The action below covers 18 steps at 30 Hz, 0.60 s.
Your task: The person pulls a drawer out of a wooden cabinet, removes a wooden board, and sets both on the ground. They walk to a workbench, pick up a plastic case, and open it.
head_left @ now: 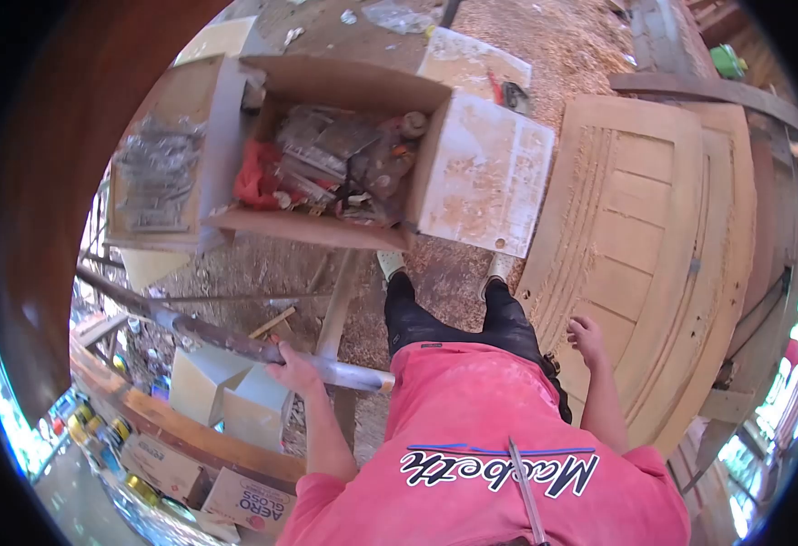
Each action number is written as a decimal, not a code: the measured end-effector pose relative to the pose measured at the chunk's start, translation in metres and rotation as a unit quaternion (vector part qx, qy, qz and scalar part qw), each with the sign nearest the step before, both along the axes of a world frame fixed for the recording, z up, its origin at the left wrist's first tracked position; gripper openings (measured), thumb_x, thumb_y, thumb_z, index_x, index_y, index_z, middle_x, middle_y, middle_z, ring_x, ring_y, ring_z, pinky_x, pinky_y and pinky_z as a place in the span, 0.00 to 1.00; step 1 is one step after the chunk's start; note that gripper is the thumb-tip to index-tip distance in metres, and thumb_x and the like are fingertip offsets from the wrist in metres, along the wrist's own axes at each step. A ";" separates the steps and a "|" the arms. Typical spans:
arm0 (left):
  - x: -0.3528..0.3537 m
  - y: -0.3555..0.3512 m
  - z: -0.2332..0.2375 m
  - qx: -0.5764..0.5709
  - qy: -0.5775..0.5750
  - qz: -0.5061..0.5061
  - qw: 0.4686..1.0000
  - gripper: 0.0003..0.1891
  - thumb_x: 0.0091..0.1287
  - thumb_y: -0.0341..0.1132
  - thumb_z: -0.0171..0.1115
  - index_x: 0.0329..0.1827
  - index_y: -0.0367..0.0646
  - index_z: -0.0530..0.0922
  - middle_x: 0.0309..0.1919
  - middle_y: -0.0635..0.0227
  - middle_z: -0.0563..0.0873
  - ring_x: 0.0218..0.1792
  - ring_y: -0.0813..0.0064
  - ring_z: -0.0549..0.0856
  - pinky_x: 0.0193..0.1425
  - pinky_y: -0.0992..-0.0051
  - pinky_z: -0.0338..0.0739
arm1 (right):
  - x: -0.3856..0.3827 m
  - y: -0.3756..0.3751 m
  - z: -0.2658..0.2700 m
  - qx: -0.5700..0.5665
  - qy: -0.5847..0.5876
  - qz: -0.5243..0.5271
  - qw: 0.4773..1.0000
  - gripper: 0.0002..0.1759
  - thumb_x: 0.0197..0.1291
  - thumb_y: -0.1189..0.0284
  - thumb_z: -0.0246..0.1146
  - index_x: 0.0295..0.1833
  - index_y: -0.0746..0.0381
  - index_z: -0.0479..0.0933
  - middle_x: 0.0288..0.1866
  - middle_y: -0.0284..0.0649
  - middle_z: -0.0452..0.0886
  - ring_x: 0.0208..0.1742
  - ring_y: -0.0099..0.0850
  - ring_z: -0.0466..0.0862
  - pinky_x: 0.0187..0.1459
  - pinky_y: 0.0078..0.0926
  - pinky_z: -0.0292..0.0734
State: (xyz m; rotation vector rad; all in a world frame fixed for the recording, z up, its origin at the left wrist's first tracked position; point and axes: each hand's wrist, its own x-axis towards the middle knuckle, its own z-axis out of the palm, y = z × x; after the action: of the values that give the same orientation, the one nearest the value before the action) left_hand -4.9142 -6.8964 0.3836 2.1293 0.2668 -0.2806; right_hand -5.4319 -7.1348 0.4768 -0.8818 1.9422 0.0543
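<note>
My left hand [297, 371] is closed around a long pole [226, 338], dark brown along its far stretch and grey near my waist, where its end meets my shirt. How tightly the fingers wrap it is partly hidden. My right hand [586, 340] hangs with nothing in it, its fingers loosely bent and apart, over the edge of a carved wooden door panel [626, 218]. Grooves and wood shavings cover that panel.
In front of my feet stands an open cardboard box [326, 232] full of plastic-wrapped pieces. A white sawdust-strewn board [485, 173] lies beside it. Left is a tray [158, 91] of metal-looking pieces. Cartons [249, 500] sit beyond a wooden beam [199, 437] at lower left.
</note>
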 end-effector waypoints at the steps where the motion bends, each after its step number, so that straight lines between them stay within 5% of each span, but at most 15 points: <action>1: -0.001 -0.003 0.000 -0.035 0.007 0.012 0.999 0.25 0.65 0.41 0.58 0.50 0.22 0.68 0.43 0.47 0.78 0.43 0.60 0.78 0.53 0.65 0.71 | -0.016 0.007 0.002 -0.008 -0.002 -0.013 1.000 0.22 0.61 0.63 0.58 0.59 0.61 0.73 0.38 0.36 0.80 0.31 0.23 0.76 0.32 0.24 0.72; 5: -0.007 -0.028 0.033 -0.038 0.029 0.031 0.998 0.24 0.63 0.42 0.60 0.47 0.26 0.67 0.42 0.51 0.79 0.44 0.60 0.79 0.54 0.65 0.72 | -0.080 0.030 -0.003 0.061 0.009 -0.130 0.990 0.21 0.62 0.63 0.57 0.59 0.60 0.72 0.38 0.36 0.79 0.29 0.24 0.76 0.31 0.25 0.71; 7: -0.022 -0.050 0.062 0.125 -0.038 0.037 0.991 0.24 0.62 0.41 0.59 0.48 0.23 0.68 0.46 0.45 0.77 0.48 0.55 0.77 0.56 0.60 0.71 | -0.111 0.035 -0.014 0.072 -0.005 -0.156 0.985 0.21 0.62 0.63 0.56 0.59 0.60 0.71 0.39 0.36 0.79 0.29 0.24 0.76 0.31 0.25 0.72; 8: -0.015 -0.024 0.021 0.285 -0.290 -0.024 0.913 0.23 0.62 0.38 0.58 0.47 0.21 0.71 0.49 0.42 0.75 0.54 0.51 0.75 0.58 0.57 0.69 | -0.127 0.036 -0.021 0.071 -0.021 -0.163 0.984 0.21 0.62 0.62 0.57 0.58 0.60 0.72 0.39 0.36 0.79 0.30 0.24 0.76 0.31 0.25 0.72; 9: -0.021 -0.030 0.024 0.273 -0.301 -0.032 0.913 0.23 0.62 0.38 0.58 0.47 0.21 0.71 0.49 0.42 0.75 0.54 0.51 0.75 0.58 0.57 0.69 | -0.144 0.037 -0.029 0.069 -0.038 -0.172 0.982 0.21 0.62 0.61 0.57 0.57 0.60 0.72 0.39 0.36 0.79 0.30 0.24 0.76 0.31 0.25 0.72; 11: -0.049 -0.059 0.037 0.328 -0.484 -0.204 0.785 0.15 0.60 0.32 0.59 0.40 0.24 0.73 0.49 0.46 0.77 0.52 0.53 0.76 0.56 0.61 0.71 | -0.174 0.030 -0.054 0.061 -0.056 -0.174 0.981 0.21 0.62 0.60 0.57 0.57 0.59 0.72 0.39 0.36 0.79 0.30 0.24 0.76 0.31 0.25 0.72; 13: -0.103 -0.104 0.042 0.264 -0.434 -0.244 0.826 0.13 0.59 0.31 0.59 0.38 0.26 0.76 0.48 0.48 0.78 0.51 0.55 0.77 0.56 0.64 0.71 | -0.206 0.024 -0.078 0.060 -0.067 -0.171 0.981 0.21 0.62 0.60 0.58 0.56 0.59 0.73 0.39 0.35 0.79 0.31 0.24 0.76 0.31 0.25 0.72; 15: -0.167 -0.154 0.049 0.138 -0.218 -0.378 0.889 0.11 0.59 0.32 0.59 0.36 0.30 0.78 0.46 0.51 0.81 0.49 0.57 0.79 0.53 0.65 0.73 | -0.240 0.011 -0.097 0.061 -0.126 -0.129 0.982 0.21 0.61 0.59 0.58 0.55 0.59 0.73 0.39 0.35 0.79 0.32 0.24 0.76 0.32 0.26 0.72; 17: -0.233 -0.194 0.034 0.084 -0.098 -0.452 0.883 0.12 0.59 0.36 0.62 0.40 0.35 0.81 0.36 0.60 0.83 0.37 0.71 0.81 0.45 0.74 0.74 | -0.279 0.003 -0.112 0.064 -0.152 -0.160 0.973 0.21 0.61 0.59 0.57 0.55 0.60 0.73 0.38 0.36 0.79 0.32 0.25 0.76 0.32 0.27 0.72; 18: -0.251 -0.203 0.010 0.133 -0.010 -0.524 0.842 0.15 0.58 0.38 0.63 0.41 0.34 0.80 0.38 0.58 0.84 0.40 0.68 0.82 0.47 0.71 0.74 | -0.301 0.000 -0.112 0.023 -0.149 -0.189 0.970 0.21 0.61 0.59 0.57 0.55 0.60 0.73 0.38 0.37 0.79 0.32 0.25 0.76 0.32 0.27 0.72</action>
State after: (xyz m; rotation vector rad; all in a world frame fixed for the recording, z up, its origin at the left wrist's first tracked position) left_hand -5.1648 -7.0995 0.3934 2.3539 -0.9747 -0.8826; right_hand -5.7328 -7.1349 0.3648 -0.4467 1.7849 -0.2446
